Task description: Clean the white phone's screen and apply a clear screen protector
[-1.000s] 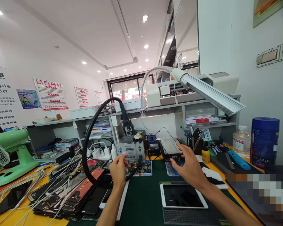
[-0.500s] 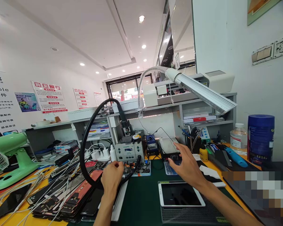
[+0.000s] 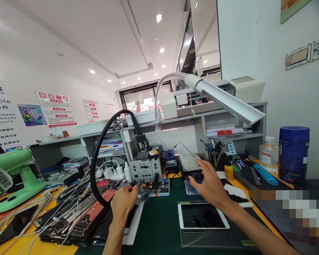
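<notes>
- Left hand [image 3: 123, 203]: fingers bent in, near the black hose [image 3: 93, 173]; I cannot tell if they pinch anything.
- Right hand [image 3: 210, 185]: fingers apart, near the white tablet [image 3: 203, 216].

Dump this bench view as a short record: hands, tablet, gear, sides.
left_hand: left hand, fingers curled, near parts tray; grip contents unclear
right_hand: right hand, fingers spread, near tablet
tablet: white-framed tablet, screen dark, on perforated pad
gear: rework station, black hose
left_side: green fan, stacked phone parts
right_side: blue-lidded canister
</notes>
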Available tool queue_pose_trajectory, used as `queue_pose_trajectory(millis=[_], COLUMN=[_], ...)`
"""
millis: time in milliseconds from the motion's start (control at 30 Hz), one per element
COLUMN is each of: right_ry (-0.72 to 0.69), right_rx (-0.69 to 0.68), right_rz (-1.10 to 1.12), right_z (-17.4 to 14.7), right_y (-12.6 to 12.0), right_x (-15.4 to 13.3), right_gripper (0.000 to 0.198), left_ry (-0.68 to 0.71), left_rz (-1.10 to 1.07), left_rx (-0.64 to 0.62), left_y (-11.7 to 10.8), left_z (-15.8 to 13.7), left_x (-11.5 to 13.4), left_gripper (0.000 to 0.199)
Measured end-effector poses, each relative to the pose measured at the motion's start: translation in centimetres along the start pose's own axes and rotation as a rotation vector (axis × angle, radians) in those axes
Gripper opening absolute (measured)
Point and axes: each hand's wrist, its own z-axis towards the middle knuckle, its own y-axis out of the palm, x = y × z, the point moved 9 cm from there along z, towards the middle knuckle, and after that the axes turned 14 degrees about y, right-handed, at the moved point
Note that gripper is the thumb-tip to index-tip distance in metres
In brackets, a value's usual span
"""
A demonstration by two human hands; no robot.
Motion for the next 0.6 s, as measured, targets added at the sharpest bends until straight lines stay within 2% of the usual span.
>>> queue_pose_trajectory(millis=[133,267,333,600], right_ry=[-0.008,0.001,-0.003,-0.002], right_rx=[0.003,-0.019,-0.076,-0.464], right_rz=[0.021,0.026,0.041,0.071], right_z=[0.0,0.3,0.6,0.0], right_y=[0.0,0.0,0.1,1.2], right_x=[-0.1,0.2,0.4,0.6], right_gripper=[0.061,0.063,0.067,0.076], left_ry=[-0.019,0.067,0.133,0.425], left_rz=[0.007,-0.045,-0.085,-0.222], left_rx=[0.203,0.317,0.336,0.295], left_y=[-1.9,-2.3,-2.0,-0.4], left_z=[-0.5,-0.8,-0.9,-1.5], left_x=[-0.4,0.3,1.0,4.8], left_gripper=[0.034,0.029,0.029,0.027])
